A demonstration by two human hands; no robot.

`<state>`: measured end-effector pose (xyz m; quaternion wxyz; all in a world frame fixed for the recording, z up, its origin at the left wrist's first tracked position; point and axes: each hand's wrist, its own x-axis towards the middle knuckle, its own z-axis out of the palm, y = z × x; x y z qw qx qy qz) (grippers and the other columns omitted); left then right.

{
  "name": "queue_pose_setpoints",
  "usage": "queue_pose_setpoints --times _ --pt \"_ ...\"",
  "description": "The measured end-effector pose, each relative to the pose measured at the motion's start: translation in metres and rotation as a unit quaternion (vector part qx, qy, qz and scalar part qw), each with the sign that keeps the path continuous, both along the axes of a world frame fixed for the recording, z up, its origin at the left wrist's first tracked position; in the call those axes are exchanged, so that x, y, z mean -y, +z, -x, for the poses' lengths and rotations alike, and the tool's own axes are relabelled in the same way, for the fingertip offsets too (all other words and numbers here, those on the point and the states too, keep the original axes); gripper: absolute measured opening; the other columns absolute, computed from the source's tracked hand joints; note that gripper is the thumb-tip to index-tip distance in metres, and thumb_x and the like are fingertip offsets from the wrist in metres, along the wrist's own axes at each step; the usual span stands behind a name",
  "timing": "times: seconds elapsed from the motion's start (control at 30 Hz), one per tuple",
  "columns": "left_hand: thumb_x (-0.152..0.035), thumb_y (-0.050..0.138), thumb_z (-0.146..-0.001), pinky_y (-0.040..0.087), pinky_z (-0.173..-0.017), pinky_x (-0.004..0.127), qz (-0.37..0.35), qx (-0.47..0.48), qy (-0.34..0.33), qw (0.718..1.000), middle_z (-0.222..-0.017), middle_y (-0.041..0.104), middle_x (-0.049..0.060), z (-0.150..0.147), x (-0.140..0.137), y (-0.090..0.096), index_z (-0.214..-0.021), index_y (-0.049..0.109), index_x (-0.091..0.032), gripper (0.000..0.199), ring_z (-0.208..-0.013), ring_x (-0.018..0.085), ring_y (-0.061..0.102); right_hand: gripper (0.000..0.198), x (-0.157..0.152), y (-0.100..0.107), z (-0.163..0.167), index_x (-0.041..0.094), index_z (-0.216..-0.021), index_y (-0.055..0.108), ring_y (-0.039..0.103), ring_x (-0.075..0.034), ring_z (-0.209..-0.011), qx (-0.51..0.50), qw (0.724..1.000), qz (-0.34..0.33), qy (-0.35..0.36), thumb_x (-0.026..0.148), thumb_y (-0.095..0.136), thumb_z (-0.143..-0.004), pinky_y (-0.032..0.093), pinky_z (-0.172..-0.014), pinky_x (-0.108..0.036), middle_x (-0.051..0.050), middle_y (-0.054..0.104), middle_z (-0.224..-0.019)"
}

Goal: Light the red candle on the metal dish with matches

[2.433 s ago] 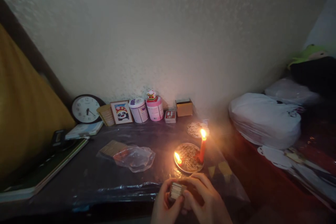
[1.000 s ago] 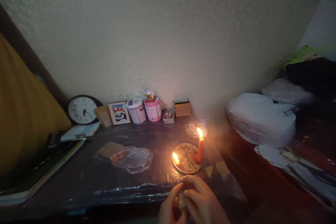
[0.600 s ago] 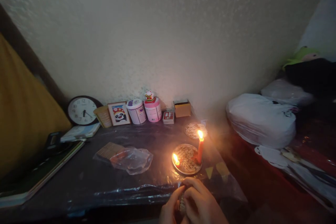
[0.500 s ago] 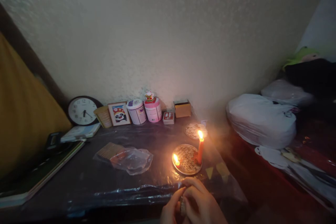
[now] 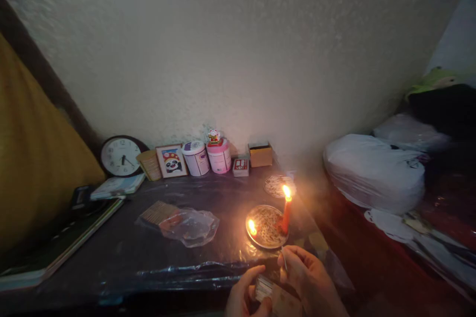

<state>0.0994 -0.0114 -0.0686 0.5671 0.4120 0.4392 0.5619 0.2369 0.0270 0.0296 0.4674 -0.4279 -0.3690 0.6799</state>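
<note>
A matchstick (image 5: 284,260) is out of the matchbox (image 5: 268,293), close to two little flames.

The right hand (image 5: 311,277) pinches the thin stick in closed fingers; the left hand (image 5: 245,297) is curled round the box, low at the near table (image 5: 122,247) edge. To strike well, hold the box firm and strike away from the body. The red candle (image 5: 286,215) burns on a round dish (image 5: 266,227). The dark table has shiny plastic on it, with a clock (image 5: 119,155) and tins (image 5: 208,156) by the wall. The room is dim.
</note>
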Motion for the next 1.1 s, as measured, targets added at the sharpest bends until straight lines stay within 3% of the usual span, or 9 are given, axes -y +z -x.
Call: queue_pose_setpoints --times 0.13,0.23,0.3,0.43,0.67,0.9,1.1 --pt "-0.041 0.073 -0.066 0.042 -0.046 0.025 -0.007 0.031 -0.006 0.999 -0.060 0.067 0.003 0.009 -0.006 0.016 -0.115 0.053 -0.015 0.059 -0.046 0.014 0.057 0.027 -0.004 -0.002 -0.001 0.015 -0.071 0.063 0.050 -0.008 -0.046 -0.027 0.999 0.044 0.000 0.036 0.079 -0.064 0.040 -0.046 -0.019 0.003 0.059 -0.053" --pt "-0.038 0.071 -0.068 0.045 -0.048 0.028 0.006 0.054 0.022 0.998 -0.059 0.067 0.002 0.016 -0.007 0.031 -0.119 0.044 -0.011 0.064 -0.045 0.016 0.059 0.047 -0.007 -0.004 -0.005 0.016 -0.096 0.066 0.061 -0.012 -0.058 -0.048 0.997 0.036 -0.052 0.035 0.085 -0.057 0.049 -0.059 -0.023 0.000 0.068 -0.066" --pt "-0.035 0.071 -0.067 0.049 -0.052 0.031 0.024 0.062 0.051 0.996 -0.063 0.069 0.005 0.021 -0.005 0.041 -0.122 0.037 -0.008 0.070 -0.048 0.019 0.061 0.052 -0.009 -0.006 -0.009 0.015 -0.100 0.067 0.063 -0.013 -0.062 -0.045 0.996 0.034 -0.062 0.037 0.086 -0.056 0.050 -0.062 -0.024 -0.001 0.070 -0.071" --pt "-0.033 0.070 -0.068 0.048 -0.054 0.031 0.009 0.060 0.086 0.994 -0.066 0.070 0.007 0.030 -0.004 0.055 -0.122 0.035 -0.006 0.070 -0.051 0.019 0.061 0.043 -0.014 -0.016 -0.009 0.014 -0.093 0.071 0.062 -0.013 -0.063 -0.048 0.998 0.026 -0.023 0.038 0.084 -0.060 0.048 -0.060 -0.024 -0.002 0.069 -0.070" --pt "-0.030 0.068 -0.071 0.047 -0.057 0.030 -0.009 0.058 0.096 0.994 -0.061 0.069 0.004 0.035 -0.004 0.059 -0.121 0.039 -0.008 0.062 -0.052 0.018 0.061 0.027 -0.012 -0.027 0.001 0.015 -0.067 0.066 0.052 -0.010 -0.054 -0.087 0.993 0.019 0.081 0.039 0.079 -0.065 0.042 -0.056 -0.022 0.003 0.058 -0.056" --pt "-0.036 0.073 -0.066 0.048 -0.054 0.029 0.010 0.045 0.117 0.992 -0.070 0.069 0.005 0.031 -0.002 0.065 -0.118 0.046 -0.010 0.063 -0.052 0.018 0.062 0.028 -0.007 -0.022 0.005 0.016 -0.064 0.060 0.051 -0.010 -0.055 -0.054 0.992 0.019 0.114 0.039 0.075 -0.068 0.039 -0.055 -0.022 0.002 0.057 -0.057" --pt "-0.030 0.072 -0.065 0.048 -0.053 0.031 -0.020 -0.005 0.132 0.991 -0.081 0.069 0.005 0.029 -0.004 0.060 -0.115 0.048 -0.015 0.058 -0.051 0.016 0.059 0.030 -0.009 -0.026 0.006 0.016 -0.065 0.060 0.052 -0.011 -0.056 -0.075 0.988 0.019 0.136 0.041 0.074 -0.070 0.040 -0.058 -0.025 0.001 0.058 -0.058"
